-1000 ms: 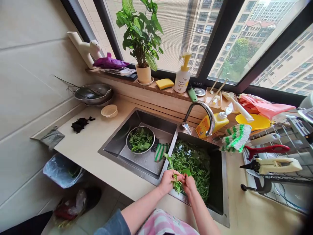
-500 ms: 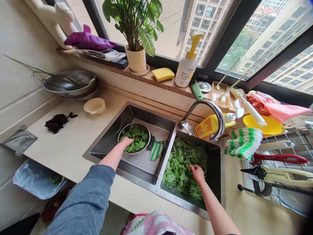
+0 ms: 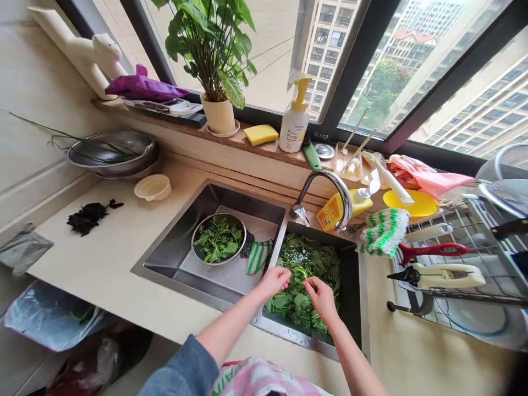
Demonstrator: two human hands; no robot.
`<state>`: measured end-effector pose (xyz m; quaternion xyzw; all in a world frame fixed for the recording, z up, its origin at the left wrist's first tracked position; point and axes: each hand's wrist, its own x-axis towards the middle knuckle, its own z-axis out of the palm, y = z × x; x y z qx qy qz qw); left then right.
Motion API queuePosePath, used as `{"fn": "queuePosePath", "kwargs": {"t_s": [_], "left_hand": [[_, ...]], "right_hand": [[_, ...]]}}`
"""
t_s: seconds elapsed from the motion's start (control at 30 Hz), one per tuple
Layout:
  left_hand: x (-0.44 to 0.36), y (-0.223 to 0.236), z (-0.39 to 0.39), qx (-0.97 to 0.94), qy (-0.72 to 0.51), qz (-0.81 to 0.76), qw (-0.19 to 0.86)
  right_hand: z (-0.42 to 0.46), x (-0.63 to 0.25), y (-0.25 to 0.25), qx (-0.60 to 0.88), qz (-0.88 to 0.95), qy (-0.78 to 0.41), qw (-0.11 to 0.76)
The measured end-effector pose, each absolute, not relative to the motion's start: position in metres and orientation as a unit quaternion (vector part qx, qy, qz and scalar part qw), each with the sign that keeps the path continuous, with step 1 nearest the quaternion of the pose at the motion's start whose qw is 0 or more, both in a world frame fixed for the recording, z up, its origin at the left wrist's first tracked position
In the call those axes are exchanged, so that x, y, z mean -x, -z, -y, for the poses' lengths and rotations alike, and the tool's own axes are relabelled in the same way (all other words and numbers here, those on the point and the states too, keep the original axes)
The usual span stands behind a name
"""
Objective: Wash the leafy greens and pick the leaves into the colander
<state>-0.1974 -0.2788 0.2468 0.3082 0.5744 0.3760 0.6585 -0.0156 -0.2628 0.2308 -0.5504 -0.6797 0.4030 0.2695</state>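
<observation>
My left hand (image 3: 275, 280) is closed above the near edge of the right basin, its fingertips close to a light green vegetable stem (image 3: 301, 271). Whether it grips the stem I cannot make out. Thumb and fingers of my right hand (image 3: 320, 297) pinch the stem's other end. Below both hands, leafy greens (image 3: 303, 302) lie in water in the right sink basin (image 3: 352, 308). In the left basin (image 3: 173, 264) stands a round metal bowl (image 3: 245, 242) with picked greens (image 3: 220, 239) in it.
Beside the bowl lies a green-and-white striped scrubber (image 3: 259, 257). A faucet (image 3: 344, 203) arches over the right basin. At right stands a wire dish rack (image 3: 474, 220) with pruning shears (image 3: 449, 276). Wok-like pans (image 3: 111, 151), a cream bowl (image 3: 152, 188) and dark scraps (image 3: 89, 217) occupy the left counter.
My left hand has gone from my chest-side over the right basin to the bowl's greens, then back. My right hand dipped to the soaking greens and now holds a stem. The view has shifted.
</observation>
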Motion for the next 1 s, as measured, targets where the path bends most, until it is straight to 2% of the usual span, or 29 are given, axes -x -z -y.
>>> {"fn": "queuePosePath", "kwargs": {"t_s": [0.1,0.27,0.47,0.67,0.77,0.93,1.0], "left_hand": [[0.172,-0.247,0.289,-0.274,-0.383,-0.545,0.694],[0.175,-0.254,0.303,-0.264,-0.431,-0.535,0.677],[0.184,-0.267,0.319,-0.391,-0.391,-0.526,0.646],[0.178,-0.270,0.326,-0.510,-0.366,-0.515,0.584],[0.175,-0.270,0.329,-0.518,-0.353,-0.532,0.569],[0.175,-0.268,0.334,-0.478,-0.335,-0.537,0.609],[0.177,-0.270,0.335,-0.449,-0.347,-0.532,0.629]], "right_hand": [[0.283,0.015,-0.255,0.510,0.725,-0.372,0.275],[0.304,0.022,-0.260,0.498,0.725,-0.379,0.288],[0.300,0.017,-0.266,0.513,0.661,-0.427,0.344],[0.303,0.022,-0.273,0.460,0.717,-0.424,0.307],[0.303,0.026,-0.269,0.488,0.688,-0.440,0.307],[0.292,0.023,-0.267,0.583,0.529,-0.473,0.395],[0.290,0.019,-0.271,0.576,0.517,-0.491,0.400]]}}
